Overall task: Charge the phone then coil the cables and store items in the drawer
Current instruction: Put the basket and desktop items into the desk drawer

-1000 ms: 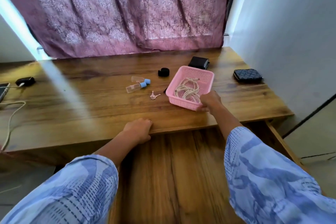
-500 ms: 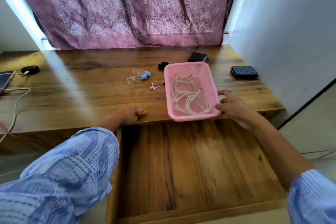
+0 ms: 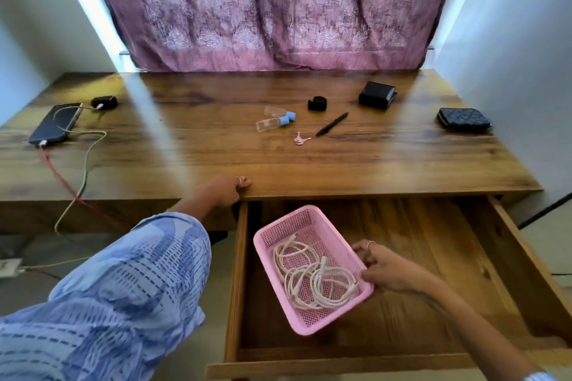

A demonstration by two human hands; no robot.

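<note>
Bench: wooden bench (image 3: 216, 158), its open wooden drawer (image 3: 433, 257) pulled toward you.
Basket: pink perforated plastic basket (image 3: 278, 257) in the drawer, holding coiled white cables (image 3: 315, 281).
Hands: your right hand (image 3: 387, 269) grips the basket's rim; your left hand (image 3: 227, 190) curls over the bench edge.

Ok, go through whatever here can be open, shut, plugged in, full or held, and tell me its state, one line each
Drawer: pulled open.
Pink basket: in the drawer, holding coiled white cables.
Right hand: grip on the basket's rim.
Left hand: on the desk edge.
Phone: cable plugged in.
Curtain: drawn shut.
Two small bottles: capped, lying down.
</note>
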